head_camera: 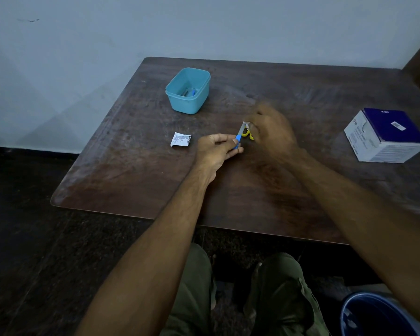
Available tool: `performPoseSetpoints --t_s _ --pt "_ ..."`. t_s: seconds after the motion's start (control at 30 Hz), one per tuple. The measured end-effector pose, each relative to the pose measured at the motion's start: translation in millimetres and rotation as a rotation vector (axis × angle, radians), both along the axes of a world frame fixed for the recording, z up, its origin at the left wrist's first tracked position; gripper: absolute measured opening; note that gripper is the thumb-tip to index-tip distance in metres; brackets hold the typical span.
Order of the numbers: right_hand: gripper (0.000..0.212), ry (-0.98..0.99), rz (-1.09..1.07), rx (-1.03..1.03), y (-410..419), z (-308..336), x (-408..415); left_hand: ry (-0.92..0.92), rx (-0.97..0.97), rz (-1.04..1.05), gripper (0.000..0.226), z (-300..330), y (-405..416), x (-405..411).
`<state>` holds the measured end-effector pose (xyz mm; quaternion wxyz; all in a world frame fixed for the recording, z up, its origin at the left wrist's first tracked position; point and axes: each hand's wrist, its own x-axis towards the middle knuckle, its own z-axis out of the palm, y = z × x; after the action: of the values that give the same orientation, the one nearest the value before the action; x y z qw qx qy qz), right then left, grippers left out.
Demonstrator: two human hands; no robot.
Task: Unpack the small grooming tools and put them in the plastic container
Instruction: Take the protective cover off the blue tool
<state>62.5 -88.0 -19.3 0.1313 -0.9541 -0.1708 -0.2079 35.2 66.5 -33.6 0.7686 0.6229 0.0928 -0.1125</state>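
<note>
A single head-worn camera looks forward and steeply down from above the seated person's lap, facing the wall (204,27) behind the worktop (264,190). It sits close (both forearms reach in from the bottom edge), and its wide angle takes in the whole worktop plus the floor (34,251).

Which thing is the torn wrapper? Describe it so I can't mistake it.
Start at the dark wooden table, then find the blue plastic container near its far left. Nearer the person than that, just left of the left hand, lies the wrapper: small, white, crumpled and printed, the only flat scrap lying loose there.
</note>
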Motion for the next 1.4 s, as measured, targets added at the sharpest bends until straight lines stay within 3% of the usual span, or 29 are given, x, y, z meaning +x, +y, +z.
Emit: performPoseSetpoints --t_s 0.13,0.23,0.3,0.5,0.8,1.0,1.4 --pt "0.023 0.028 -0.094 0.247 -2 -2 -2 0.026 -0.011 -0.007 0.006 0 0 0" --pt "0.017 0.109 -0.151 0.734 12 -2 -10 0.052 -0.084 0.038 0.006 2 1 1" --pt "0.015 0.16 -0.145 0.883 22 -5 -16 0.064 -0.141 0.061 0.006 4 1 1" --pt "0.016 0.2 -0.073 0.816 34 -13 -30 0.075 -0.205 0.058 0.017 7 5 0" --pt "0.018 0.162 -0.043 0.722 32 -12 -33 0.06 -0.162 0.093 0.006 6 2 2" --pt "0.014 0.199 -0.091 0.859 33 -10 -27 0.089 -0.151 0.093 0.006 6 4 2" --pt "0.012 0.218 -0.076 0.904 37 -11 -36 0.088 -0.083 0.082 0.009 5 2 4"
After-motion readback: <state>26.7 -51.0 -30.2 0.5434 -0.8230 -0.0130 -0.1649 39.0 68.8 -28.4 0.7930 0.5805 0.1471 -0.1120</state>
